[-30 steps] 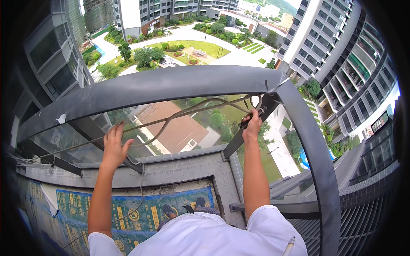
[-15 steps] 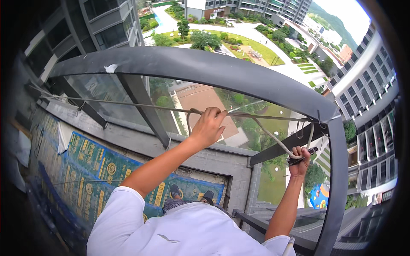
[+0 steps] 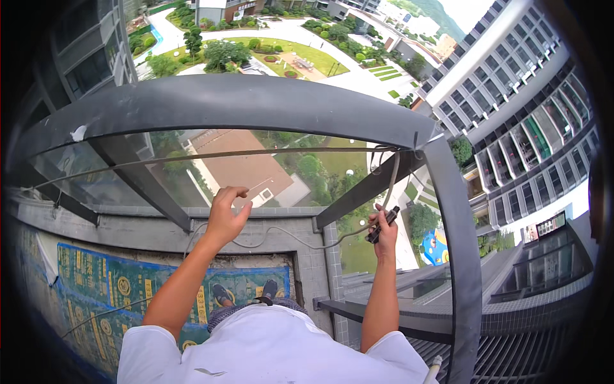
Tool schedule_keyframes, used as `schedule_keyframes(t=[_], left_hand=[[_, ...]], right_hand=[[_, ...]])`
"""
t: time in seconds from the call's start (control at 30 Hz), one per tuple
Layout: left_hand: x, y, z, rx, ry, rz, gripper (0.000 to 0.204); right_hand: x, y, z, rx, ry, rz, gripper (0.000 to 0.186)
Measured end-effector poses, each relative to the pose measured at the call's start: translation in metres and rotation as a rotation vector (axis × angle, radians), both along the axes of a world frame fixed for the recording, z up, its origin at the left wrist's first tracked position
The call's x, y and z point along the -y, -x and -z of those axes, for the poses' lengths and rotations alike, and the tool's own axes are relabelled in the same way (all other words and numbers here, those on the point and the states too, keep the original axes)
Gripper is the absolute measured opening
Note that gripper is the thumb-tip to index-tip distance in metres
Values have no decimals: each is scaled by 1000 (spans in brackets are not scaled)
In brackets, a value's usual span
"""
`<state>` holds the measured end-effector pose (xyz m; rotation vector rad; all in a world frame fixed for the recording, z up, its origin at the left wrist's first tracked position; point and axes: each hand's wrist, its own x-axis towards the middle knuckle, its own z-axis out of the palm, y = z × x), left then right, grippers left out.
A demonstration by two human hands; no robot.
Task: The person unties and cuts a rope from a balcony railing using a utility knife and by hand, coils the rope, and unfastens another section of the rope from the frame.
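My left hand [image 3: 227,217] hangs open, fingers loosely bent, below a taut rope [image 3: 275,150] stretched under the railing's dark metal top beam [image 3: 256,96]. My right hand [image 3: 386,238] grips a black metal device [image 3: 387,219] and a pale slack rope [image 3: 307,246], just right of a slanted metal strut [image 3: 355,185]. The slack rope loops down from the beam's right corner through that hand and droops leftward below my left hand. Parts of the device are hidden by my fingers.
Glass panels [image 3: 230,166] fill the railing, with a courtyard far below. A vertical beam [image 3: 465,281] runs down the right, beside a drop. Covered flooring [image 3: 115,281] with blue edging lies underfoot inside a tiled ledge [image 3: 160,227]. Tall buildings [image 3: 499,51] stand beyond.
My left hand has come away from the ropes. My right hand has moved lower with the device, and the slack rope now droops lower. The camera's angle has shifted.
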<state>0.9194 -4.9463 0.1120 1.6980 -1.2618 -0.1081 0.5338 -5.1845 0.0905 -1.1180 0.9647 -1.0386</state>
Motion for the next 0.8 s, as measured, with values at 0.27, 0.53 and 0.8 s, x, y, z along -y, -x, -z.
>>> schedule_keyframes(t=[0.27, 0.53, 0.8], left_hand=[[158, 125, -57, -402, -33, 522, 42], [308, 195, -52, -956, -22, 590, 39], [300, 211, -24, -1100, 15, 553, 27]], right_hand=[[15, -2, -10, 30, 141, 291, 35], [-1, 36, 9, -69, 84, 178, 31], [-21, 55, 0, -45, 45, 124, 31]])
